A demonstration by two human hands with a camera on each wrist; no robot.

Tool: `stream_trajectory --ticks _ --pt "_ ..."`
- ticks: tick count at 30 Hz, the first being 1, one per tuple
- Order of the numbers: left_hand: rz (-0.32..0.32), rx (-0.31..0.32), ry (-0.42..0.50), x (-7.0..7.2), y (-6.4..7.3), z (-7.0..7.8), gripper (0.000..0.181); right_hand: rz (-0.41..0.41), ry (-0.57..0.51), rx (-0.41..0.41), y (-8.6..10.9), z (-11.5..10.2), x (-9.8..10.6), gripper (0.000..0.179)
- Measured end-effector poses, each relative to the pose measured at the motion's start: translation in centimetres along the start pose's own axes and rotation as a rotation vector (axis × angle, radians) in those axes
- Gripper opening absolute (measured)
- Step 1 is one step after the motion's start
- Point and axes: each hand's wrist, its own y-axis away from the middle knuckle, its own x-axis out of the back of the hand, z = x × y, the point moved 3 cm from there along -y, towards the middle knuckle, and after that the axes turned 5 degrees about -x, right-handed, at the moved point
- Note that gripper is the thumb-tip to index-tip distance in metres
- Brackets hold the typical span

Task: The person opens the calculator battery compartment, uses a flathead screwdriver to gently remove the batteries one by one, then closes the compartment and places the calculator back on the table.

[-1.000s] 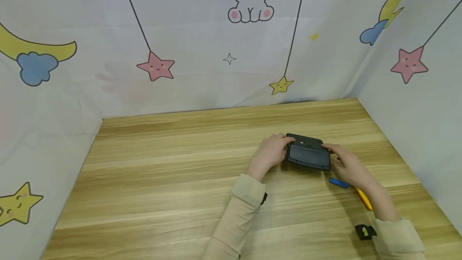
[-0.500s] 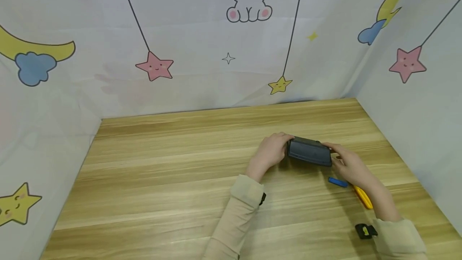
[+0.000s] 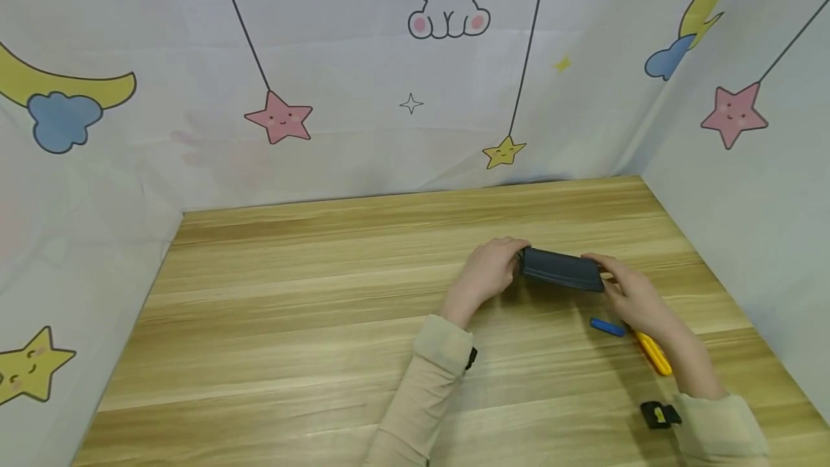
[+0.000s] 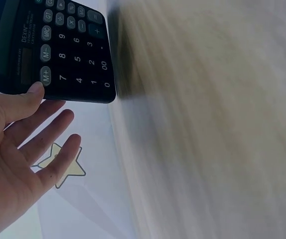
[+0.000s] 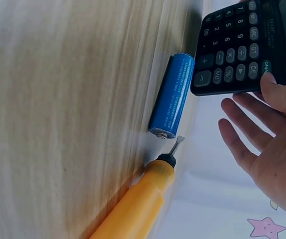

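A black calculator (image 3: 563, 269) is held tilted up on its lower edge at the right of the table, its keys facing the wrist cameras. From above, mostly its dark top end shows. My left hand (image 3: 489, 269) grips its left side; in the left wrist view the thumb (image 4: 36, 92) presses the front by the M+ key, index finger behind. My right hand (image 3: 632, 298) pinches the opposite side, with the thumb (image 5: 270, 84) by the ON key. The other fingers of both hands are spread loosely. A blue battery (image 5: 172, 94) lies below the right hand.
A screwdriver with a yellow handle (image 5: 138, 199) lies near the battery, its metal tip close to the battery's end; the right forearm partly covers it from above. The wooden table (image 3: 292, 323) meets white printed cloth walls (image 3: 363, 143) at its back and sides.
Both hands have tipped the calculator, so its back, visible from above a second ago, is now out of sight. It has shifted slightly right. The battery and screwdriver have stayed put.
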Motion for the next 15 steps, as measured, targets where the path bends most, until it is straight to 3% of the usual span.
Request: stream_trajectory --ticks 9,15 --pt "-0.025 0.016 0.02 0.21 0.13 0.29 0.039 0.029 0.004 0.013 0.08 0.05 0.2 0.049" --pt "-0.007 0.019 0.053 0.31 0.2 0.38 0.038 0.026 0.002 -0.015 0.14 -0.03 0.36 0.051"
